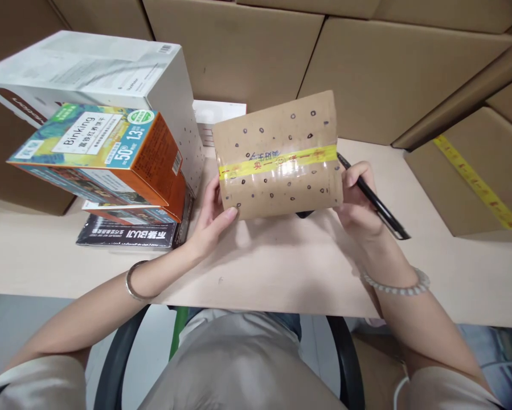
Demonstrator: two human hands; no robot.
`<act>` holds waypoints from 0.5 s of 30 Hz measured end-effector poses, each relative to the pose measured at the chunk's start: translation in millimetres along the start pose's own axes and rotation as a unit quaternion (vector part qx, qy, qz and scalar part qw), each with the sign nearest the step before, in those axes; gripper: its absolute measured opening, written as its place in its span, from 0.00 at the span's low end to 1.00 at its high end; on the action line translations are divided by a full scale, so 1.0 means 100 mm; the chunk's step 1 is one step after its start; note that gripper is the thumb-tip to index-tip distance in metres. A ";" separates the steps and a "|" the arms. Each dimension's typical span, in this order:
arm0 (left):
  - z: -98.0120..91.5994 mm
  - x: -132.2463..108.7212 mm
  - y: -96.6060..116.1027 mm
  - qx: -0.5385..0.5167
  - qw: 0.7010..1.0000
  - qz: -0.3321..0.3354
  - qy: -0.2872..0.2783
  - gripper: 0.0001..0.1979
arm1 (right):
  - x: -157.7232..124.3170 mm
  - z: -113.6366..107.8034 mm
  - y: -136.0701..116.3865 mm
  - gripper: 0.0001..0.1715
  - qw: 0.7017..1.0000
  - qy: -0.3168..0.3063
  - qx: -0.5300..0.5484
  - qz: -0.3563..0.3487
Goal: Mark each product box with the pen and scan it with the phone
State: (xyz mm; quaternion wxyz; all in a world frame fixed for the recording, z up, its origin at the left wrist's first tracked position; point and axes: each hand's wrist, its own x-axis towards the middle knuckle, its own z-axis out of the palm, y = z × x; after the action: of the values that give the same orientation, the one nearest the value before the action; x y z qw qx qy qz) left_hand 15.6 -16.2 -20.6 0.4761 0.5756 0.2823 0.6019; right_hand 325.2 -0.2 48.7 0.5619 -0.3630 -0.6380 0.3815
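A small brown cardboard box (281, 196) is held up above the table, its face tilted toward me. Yellow printed tape (294, 162) runs across that face, which is dotted with small hand-drawn dark rings. My left hand (215, 213) grips the box at its lower left corner, thumb on the front. At the right edge, my right hand (358, 199) is closed on the box and also holds a black pen (377, 205), which slants down to the right. Some of the right fingers are hidden behind the box.
On the left, orange-and-blue Binking boxes (148, 162) are stacked on a black box (125, 232). Behind them stands a large white box (170, 85). A taped carton (473, 171) sits at the right, and large cartons (247, 51) line the back of the table (256, 273).
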 end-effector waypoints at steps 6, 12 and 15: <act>-0.08 0.01 0.02 0.078 0.994 0.067 -0.046 0.48 | -0.02 0.10 0.00 0.44 0.999 0.041 0.005 -0.025; -0.08 0.04 0.04 0.142 0.976 0.153 -0.070 0.57 | -0.02 0.14 -0.02 0.41 0.996 0.077 0.005 -0.038; -0.06 0.04 0.07 0.211 0.956 0.193 -0.062 0.60 | -0.02 0.05 0.06 0.35 0.995 0.081 0.057 0.015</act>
State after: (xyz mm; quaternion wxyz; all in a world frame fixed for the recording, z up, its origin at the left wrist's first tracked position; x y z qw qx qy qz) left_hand 9.0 -14.0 -13.3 0.2356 0.7422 0.2564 0.5726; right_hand 320.5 0.1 42.3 0.6257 -0.3691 -0.5623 0.3951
